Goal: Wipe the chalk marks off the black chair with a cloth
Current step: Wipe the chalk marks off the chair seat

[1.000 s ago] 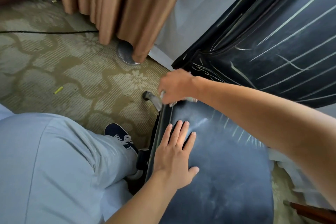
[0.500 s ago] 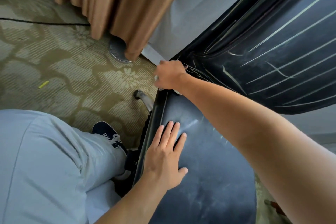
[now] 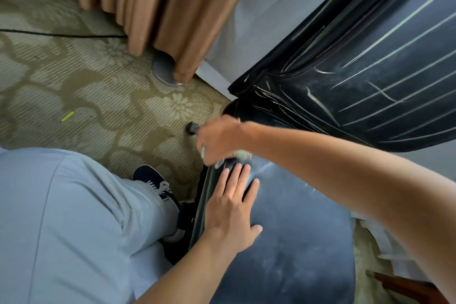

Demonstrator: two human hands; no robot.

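I see the left hand point(image 3: 230, 207) flat, fingers straight, pressing the black chair point(image 3: 291, 242) seat near its left edge. The right hand point(image 3: 219, 140), motion-blurred, is clenched round a pale cloth point(image 3: 243, 154) at the seat's rear corner, just beyond the left fingertips. Chalk marks point(image 3: 385, 81) cover the backrest.

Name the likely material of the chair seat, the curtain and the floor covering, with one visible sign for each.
Chair seat: probably matte leather or vinyl; smooth, holds smeared chalk dust.
Curtain: woven fabric; hangs in soft folds.
Floor covering: carpet; ribbed pile, floral pattern.
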